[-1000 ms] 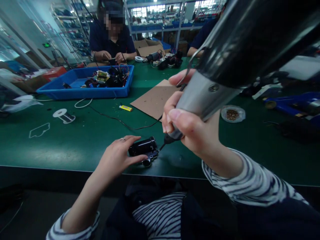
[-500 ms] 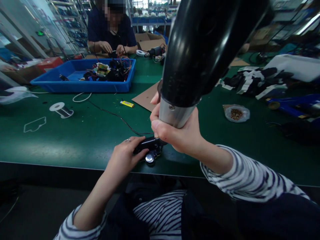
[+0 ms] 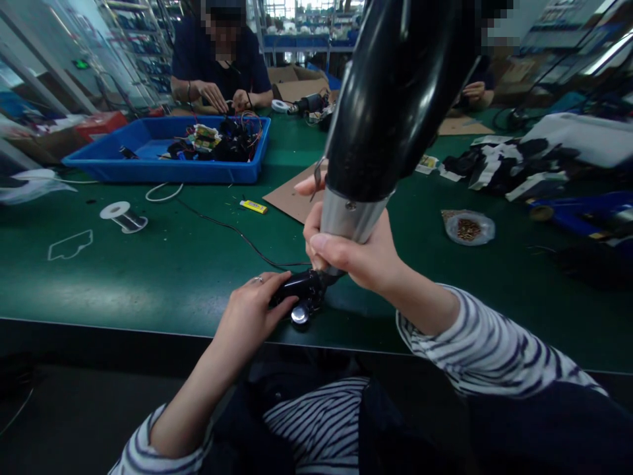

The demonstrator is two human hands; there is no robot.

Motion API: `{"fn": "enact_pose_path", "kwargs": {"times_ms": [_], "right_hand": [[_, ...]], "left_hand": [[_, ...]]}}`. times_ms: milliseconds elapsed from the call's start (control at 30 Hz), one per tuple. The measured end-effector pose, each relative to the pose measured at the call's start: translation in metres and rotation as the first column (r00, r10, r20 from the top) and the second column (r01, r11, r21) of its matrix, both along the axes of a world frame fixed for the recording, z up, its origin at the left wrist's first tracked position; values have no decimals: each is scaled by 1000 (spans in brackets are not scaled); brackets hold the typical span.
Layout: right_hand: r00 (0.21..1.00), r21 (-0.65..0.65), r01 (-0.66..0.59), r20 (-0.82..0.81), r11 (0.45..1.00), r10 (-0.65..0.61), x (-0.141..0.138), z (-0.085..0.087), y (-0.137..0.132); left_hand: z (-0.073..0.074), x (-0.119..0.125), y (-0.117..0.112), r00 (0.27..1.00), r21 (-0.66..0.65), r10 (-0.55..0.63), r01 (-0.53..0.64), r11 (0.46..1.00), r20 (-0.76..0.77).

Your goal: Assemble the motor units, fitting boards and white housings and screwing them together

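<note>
Because a round part could roll, the left hand (image 3: 244, 310) pinches the black cylindrical part (image 3: 301, 284) low at the surface (image 3: 163, 290), thumb on the near side, fingers on the far side. Its end juts past the fingertips toward the right hand (image 3: 359, 254), presumably to leave the driver room. Silver disc (image 3: 299, 315) is just past the left thumb (attached or only beside, can't tell).

Right hand wraps the metal collar of the power driver (image 3: 376, 125), low down, likely for control of the tip; one finger is up by a thin metal strip (image 3: 318, 178), maybe a lever. Tip points at the part's end; fingers hide exact contact.

Cardboard sheet (image 3: 291, 192) and yellow piece (image 3: 254, 206) lie beyond the hands, out of the work spot. Blue tray (image 3: 173, 173) is farther past the left hand. Bag of small brass-coloured pieces (image 3: 467, 229) is right of the right hand, probably for easy reach.
</note>
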State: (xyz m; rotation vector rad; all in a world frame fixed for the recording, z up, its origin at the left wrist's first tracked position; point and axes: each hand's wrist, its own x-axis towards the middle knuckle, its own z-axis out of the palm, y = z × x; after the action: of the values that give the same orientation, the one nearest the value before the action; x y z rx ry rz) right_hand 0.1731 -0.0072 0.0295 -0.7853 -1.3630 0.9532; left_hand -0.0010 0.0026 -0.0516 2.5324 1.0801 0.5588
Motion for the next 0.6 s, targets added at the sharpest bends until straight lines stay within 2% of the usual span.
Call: {"fn": "enact_pose_path", "kwargs": {"times_ms": [67, 100, 133, 167, 200, 233, 267, 300, 333, 367, 467, 533, 600], "right_hand": [[992, 60, -114, -50, 992, 117, 16, 12, 12], [990, 81, -123, -56, 989, 127, 27, 17, 20], [998, 89, -61, -21, 994, 63, 39, 20, 30], [996, 76, 55, 70, 996, -61, 53, 20, 40], [951, 39, 205, 226, 978, -208, 66, 18, 50], [842, 26, 320, 450, 947, -297, 79, 12, 58], [655, 75, 399, 674, 914, -341, 91, 4, 66], [445, 103, 403, 846, 909, -293, 102, -7, 71], [268, 72, 413, 943, 908, -197, 110, -19, 74], [206, 48, 418, 968, 907, -146, 117, -30, 75], [105, 51, 427, 989, 903, -105, 127, -55, 67], [76, 82, 404, 989, 911, -123, 123, -55, 54], [85, 134, 335, 981, 933, -172, 111, -44, 35]], "left_hand": [[-1, 0, 0, 1000, -19, 12, -12, 1000, -3], [-2, 1, -1, 1000, -25, 11, -11, 1000, 0], [-1, 1, -1, 1000, -31, 10, -9, 999, 2], [-1, 2, -1, 1000, -41, 11, -10, 999, 2], [0, 2, -1, 1000, -55, 12, -12, 998, -3], [0, 2, 0, 1000, -72, 14, -15, 997, -11], [0, 2, 0, 1000, -88, 18, -20, 996, -18], [-1, 2, 1, 1000, -103, 22, -24, 994, -17], [-3, 1, 1, 1000, -114, 22, -23, 993, -4], [-5, 1, 2, 999, -120, 22, -19, 993, 25], [-14, -2, 7, 991, -109, 1, 14, 994, 134], [-17, -4, 10, 978, -116, -5, 30, 993, 210], [-17, -6, 12, 960, -191, 62, -9, 981, 275]]}}
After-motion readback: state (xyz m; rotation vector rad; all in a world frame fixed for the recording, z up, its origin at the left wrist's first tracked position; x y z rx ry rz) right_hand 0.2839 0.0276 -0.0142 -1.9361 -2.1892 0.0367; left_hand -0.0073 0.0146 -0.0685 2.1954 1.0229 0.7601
